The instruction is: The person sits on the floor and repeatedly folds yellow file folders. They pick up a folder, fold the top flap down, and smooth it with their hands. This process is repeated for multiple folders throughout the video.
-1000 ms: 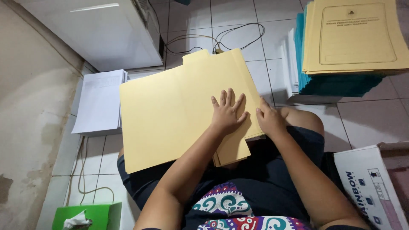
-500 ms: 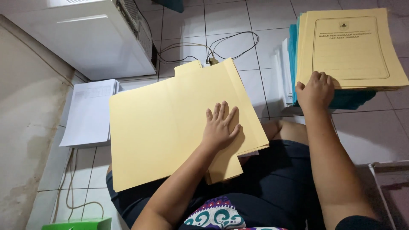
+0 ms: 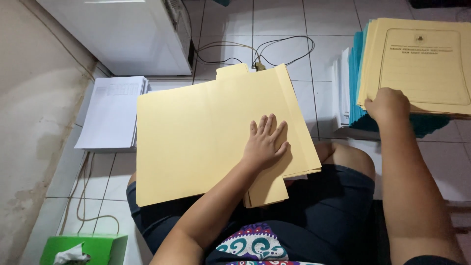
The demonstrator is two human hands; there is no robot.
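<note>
Manila folder point(image 3: 206, 137) lies open on lap, left hand point(image 3: 265, 142) flat on it, fingers spread. Right hand point(image 3: 387, 104) grips top yellow cover off side stack point(image 3: 422, 68); next: lift it clear w/o dragging others.

Left hand: my left hand point(image 3: 265, 142) lies flat, fingers spread, on the open manila folder point(image 3: 211, 132) across my lap.
Right hand: my right hand point(image 3: 387, 104) grips the near edge of the yellow folder stack point(image 3: 422, 64).
Floor: white paper stack point(image 3: 113, 112) left.

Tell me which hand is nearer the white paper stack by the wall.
Left. The left hand lies flat on the open folder beside the white paper stack; the right hand is far across, on the folder pile.
</note>
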